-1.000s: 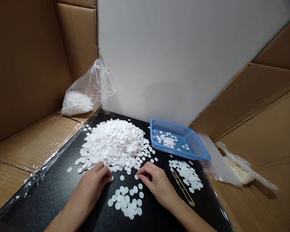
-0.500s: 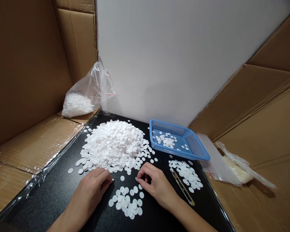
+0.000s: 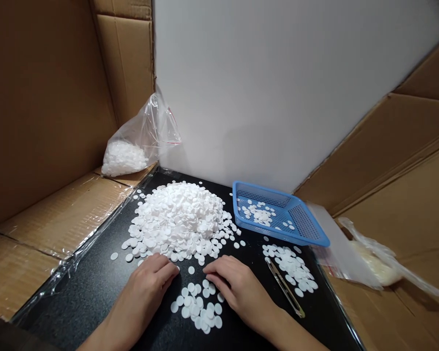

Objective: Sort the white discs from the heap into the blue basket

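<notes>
White flat round discs (image 3: 199,309) between both hands.

A black table top (image 3: 95,287) carries a big heap of white discs (image 3: 179,219) and two smaller patches (image 3: 199,309) (image 3: 292,265). A blue basket (image 3: 307,226) and metal tweezers (image 3: 285,287) also lie on it.

Blue basket (image 3: 307,233) far-right of the right hand (image 3: 237,287), tweezers (image 3: 286,289) just right of it. Plastic bag (image 3: 137,146) far-left beyond the left hand (image 3: 149,285), cardboard (image 3: 51,97) around.
</notes>
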`<act>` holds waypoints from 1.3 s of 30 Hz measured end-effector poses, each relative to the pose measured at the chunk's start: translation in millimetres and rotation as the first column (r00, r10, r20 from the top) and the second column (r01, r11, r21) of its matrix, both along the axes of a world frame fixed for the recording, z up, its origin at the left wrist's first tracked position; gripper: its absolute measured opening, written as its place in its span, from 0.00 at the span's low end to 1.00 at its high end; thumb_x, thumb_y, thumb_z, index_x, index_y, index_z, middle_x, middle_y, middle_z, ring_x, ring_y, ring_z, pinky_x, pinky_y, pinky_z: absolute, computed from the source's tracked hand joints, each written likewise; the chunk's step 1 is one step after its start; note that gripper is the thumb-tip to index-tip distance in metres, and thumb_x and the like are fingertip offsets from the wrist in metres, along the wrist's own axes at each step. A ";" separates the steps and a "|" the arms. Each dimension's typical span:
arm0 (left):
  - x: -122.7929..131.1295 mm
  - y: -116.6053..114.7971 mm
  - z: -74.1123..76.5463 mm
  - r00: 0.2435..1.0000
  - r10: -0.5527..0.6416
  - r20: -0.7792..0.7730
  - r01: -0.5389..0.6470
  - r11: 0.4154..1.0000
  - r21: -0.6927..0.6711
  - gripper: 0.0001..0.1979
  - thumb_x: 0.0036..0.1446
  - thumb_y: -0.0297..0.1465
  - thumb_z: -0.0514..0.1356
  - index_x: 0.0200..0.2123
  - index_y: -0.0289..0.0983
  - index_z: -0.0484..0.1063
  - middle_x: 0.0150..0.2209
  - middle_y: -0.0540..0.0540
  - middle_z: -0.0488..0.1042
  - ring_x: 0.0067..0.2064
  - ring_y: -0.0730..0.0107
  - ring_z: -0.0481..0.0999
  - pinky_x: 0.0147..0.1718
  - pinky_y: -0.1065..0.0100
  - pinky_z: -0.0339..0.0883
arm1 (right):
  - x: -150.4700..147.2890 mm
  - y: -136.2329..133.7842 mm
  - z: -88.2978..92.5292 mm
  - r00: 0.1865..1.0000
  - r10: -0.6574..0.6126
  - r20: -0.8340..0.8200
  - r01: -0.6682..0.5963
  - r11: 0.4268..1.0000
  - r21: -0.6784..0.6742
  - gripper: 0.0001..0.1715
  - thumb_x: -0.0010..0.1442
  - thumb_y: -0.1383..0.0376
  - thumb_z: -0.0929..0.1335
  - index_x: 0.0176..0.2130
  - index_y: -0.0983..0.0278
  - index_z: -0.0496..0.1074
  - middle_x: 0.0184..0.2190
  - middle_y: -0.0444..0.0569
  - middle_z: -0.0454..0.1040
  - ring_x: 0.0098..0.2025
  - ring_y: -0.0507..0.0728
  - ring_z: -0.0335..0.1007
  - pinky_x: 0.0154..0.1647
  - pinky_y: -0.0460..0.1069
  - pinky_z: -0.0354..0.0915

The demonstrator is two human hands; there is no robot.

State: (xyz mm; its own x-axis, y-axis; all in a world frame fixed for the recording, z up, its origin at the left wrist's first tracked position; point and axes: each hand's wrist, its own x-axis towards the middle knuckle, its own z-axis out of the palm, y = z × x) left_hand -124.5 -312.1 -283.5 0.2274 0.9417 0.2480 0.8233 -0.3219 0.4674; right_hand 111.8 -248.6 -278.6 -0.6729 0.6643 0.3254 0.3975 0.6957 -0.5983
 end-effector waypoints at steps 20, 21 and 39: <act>-1.3 -10.4 -0.3 0.966 0.189 0.177 -0.173 0.980 -0.098 0.06 0.65 0.33 0.56 0.35 0.42 0.71 0.31 0.50 0.73 0.31 0.66 0.74 0.30 0.69 0.67 | -4.3 15.5 -5.1 0.999 0.029 -0.025 -0.027 0.997 0.067 0.11 0.67 0.71 0.63 0.34 0.63 0.72 0.28 0.46 0.73 0.28 0.53 0.69 0.29 0.46 0.64; -0.6 -10.0 -2.3 0.968 0.186 0.169 -0.176 0.982 -0.071 0.05 0.65 0.33 0.57 0.36 0.42 0.72 0.31 0.50 0.73 0.31 0.66 0.75 0.30 0.69 0.67 | -2.9 15.2 -2.7 0.997 0.076 0.001 -0.076 0.996 0.035 0.11 0.67 0.70 0.64 0.33 0.63 0.72 0.28 0.47 0.73 0.29 0.53 0.70 0.29 0.46 0.65; 15.4 -9.6 -6.0 0.987 -0.144 0.075 0.145 0.989 -0.008 0.11 0.66 0.34 0.59 0.50 0.47 0.72 0.51 0.46 0.78 0.51 0.58 0.78 0.50 0.63 0.75 | -4.6 17.1 -16.6 1.000 -0.002 0.029 -0.003 0.984 0.176 0.12 0.70 0.68 0.63 0.36 0.65 0.75 0.27 0.48 0.74 0.29 0.54 0.70 0.30 0.47 0.65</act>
State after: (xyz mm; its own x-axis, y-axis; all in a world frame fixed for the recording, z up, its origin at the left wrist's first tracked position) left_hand -109.1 -321.7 -289.6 0.3426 0.9036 0.2571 0.7318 -0.4282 0.5301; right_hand 107.2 -231.5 -295.2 -0.6839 0.5980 0.4179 0.4122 0.7894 -0.4549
